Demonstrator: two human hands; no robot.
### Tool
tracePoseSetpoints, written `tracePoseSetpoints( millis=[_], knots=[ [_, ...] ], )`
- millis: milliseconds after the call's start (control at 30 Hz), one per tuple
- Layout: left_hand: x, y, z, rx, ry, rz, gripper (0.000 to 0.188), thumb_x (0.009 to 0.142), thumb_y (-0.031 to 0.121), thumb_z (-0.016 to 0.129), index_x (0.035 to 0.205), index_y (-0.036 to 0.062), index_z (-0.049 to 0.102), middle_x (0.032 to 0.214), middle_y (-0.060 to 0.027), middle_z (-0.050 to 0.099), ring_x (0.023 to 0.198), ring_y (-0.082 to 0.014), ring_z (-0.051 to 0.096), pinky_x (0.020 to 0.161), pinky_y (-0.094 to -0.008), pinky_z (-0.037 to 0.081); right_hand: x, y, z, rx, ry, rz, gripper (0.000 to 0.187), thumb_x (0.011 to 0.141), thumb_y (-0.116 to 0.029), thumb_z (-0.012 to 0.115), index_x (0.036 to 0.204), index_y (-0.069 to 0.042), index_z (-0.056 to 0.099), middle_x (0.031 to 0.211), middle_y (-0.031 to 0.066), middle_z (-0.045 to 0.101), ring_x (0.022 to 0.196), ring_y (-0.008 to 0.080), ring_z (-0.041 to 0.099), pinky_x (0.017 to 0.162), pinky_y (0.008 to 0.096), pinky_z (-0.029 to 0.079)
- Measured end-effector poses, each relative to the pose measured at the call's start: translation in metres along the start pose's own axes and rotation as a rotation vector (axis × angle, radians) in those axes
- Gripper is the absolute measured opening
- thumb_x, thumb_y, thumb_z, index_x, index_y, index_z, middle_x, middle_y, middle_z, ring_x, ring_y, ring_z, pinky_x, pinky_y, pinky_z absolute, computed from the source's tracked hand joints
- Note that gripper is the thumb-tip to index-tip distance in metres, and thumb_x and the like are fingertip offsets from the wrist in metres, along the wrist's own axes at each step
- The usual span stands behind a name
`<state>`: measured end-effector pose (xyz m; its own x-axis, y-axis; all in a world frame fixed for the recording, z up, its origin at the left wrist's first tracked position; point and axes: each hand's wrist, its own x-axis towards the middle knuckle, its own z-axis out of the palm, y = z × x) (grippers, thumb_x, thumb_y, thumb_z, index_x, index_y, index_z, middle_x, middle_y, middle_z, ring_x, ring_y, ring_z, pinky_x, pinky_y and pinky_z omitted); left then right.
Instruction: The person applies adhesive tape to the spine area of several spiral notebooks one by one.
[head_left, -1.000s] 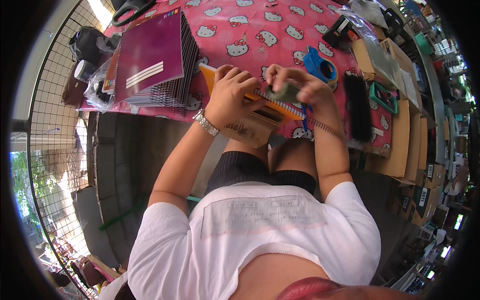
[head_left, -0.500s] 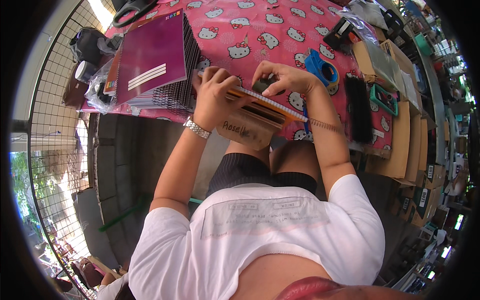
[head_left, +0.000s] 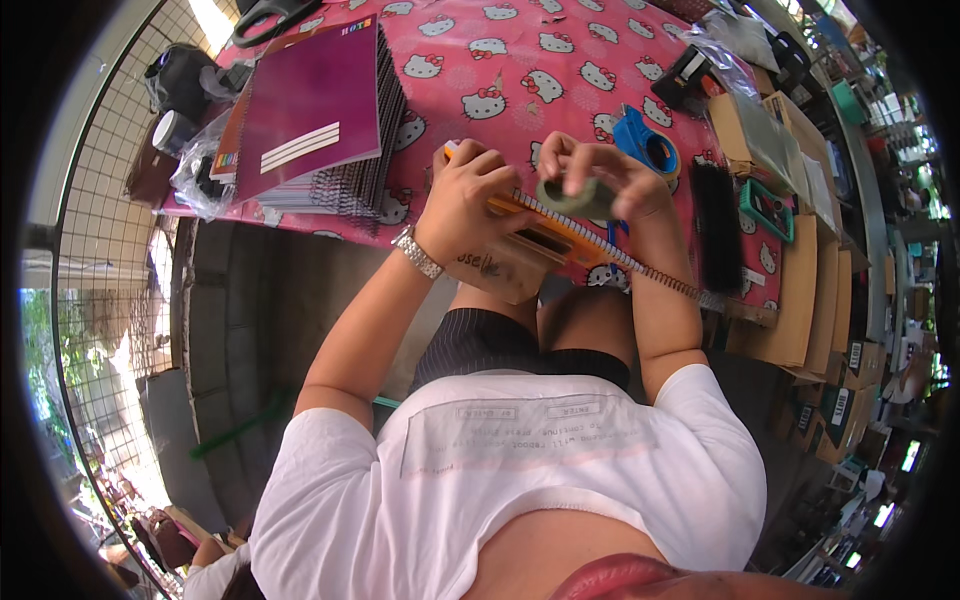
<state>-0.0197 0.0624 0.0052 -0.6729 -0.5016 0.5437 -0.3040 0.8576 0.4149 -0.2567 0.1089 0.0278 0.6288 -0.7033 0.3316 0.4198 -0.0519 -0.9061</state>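
My left hand (head_left: 468, 205), with a metal watch at its wrist, grips an orange notebook (head_left: 590, 253) by its far left part and holds it on a slant over the table's near edge. A row of spiral binding runs along the notebook's edge, and a loose end of brown coil (head_left: 668, 284) sticks out at its right. Just above that edge my right hand (head_left: 610, 178) has its fingers bent around a dark green rounded piece (head_left: 592, 200), blurred by motion; its exact kind is unclear. Below the notebook hangs a brown cardboard flap (head_left: 500, 272) with handwriting.
Purple spiral notebooks (head_left: 320, 100) are stacked at the left on the pink patterned tablecloth (head_left: 470, 70). At the right lie a blue tape dispenser (head_left: 640, 138), a bundle of black coils (head_left: 715, 225) and a teal tray (head_left: 767, 212). Cardboard boxes (head_left: 800, 310) line the right side. Scissors (head_left: 275, 20) lie far left.
My left hand and the notebook have shifted right, and the notebook slants more steeply. My right hand has moved right with the dark green piece, its fingers lifted and more spread.
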Motion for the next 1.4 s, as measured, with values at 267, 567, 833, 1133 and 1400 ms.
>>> tracePoseSetpoints(
  millis=[267,567,833,1133,1400],
  knots=[
    [-0.003,-0.001,-0.010,-0.078,-0.020,-0.024,0.039,0.060,0.023,0.088,0.087,0.0089,0.065,0.090,-0.0034,0.061,0.093,-0.0268,0.055,0.084,-0.0402,0.044,0.019,0.003,-0.006,-0.076,-0.057,0.136,0.039,0.067,-0.017,0.078,0.103,-0.007,0.066,0.110,0.0026,0.044,0.104,0.0143,0.048,0.089,0.0264,0.039],
    [-0.009,-0.029,-0.029,-0.325,-0.073,-0.214,0.028,0.069,0.008,0.081,0.092,0.0046,0.065,0.097,-0.0084,0.059,0.083,-0.0245,0.062,0.070,-0.0333,0.052,0.037,0.008,-0.021,-0.585,0.117,0.483,0.042,0.074,-0.028,0.079,0.108,-0.007,0.065,0.110,0.0048,0.047,0.108,0.0139,0.049,0.088,0.0273,0.042],
    [-0.009,-0.033,-0.028,-0.338,-0.064,-0.127,0.026,0.069,0.005,0.081,0.092,0.0063,0.068,0.090,-0.0034,0.058,0.071,-0.0145,0.058,0.058,-0.0269,0.048,0.034,0.019,-0.013,-0.416,0.152,0.288,0.047,0.073,-0.031,0.082,0.109,-0.006,0.067,0.114,0.0034,0.044,0.111,0.0152,0.045,0.097,0.0299,0.037],
    [-0.006,-0.040,-0.032,-0.457,-0.119,-0.157,0.031,0.066,0.003,0.084,0.093,0.0067,0.069,0.089,-0.0005,0.058,0.068,-0.0105,0.054,0.058,-0.0241,0.045,0.040,0.017,-0.007,-0.168,0.072,0.119,0.046,0.072,-0.029,0.082,0.110,-0.006,0.068,0.113,0.0037,0.043,0.110,0.0162,0.044,0.099,0.0300,0.035],
    [-0.005,-0.043,-0.025,-0.478,-0.070,-0.195,0.031,0.065,0.005,0.085,0.091,0.0057,0.068,0.087,-0.0007,0.060,0.068,-0.0104,0.054,0.059,-0.0248,0.044,0.048,0.022,-0.020,-0.322,-0.020,0.150,0.046,0.075,-0.035,0.082,0.110,-0.009,0.069,0.111,0.0033,0.044,0.107,0.0158,0.046,0.094,0.0311,0.038]
  ],
)
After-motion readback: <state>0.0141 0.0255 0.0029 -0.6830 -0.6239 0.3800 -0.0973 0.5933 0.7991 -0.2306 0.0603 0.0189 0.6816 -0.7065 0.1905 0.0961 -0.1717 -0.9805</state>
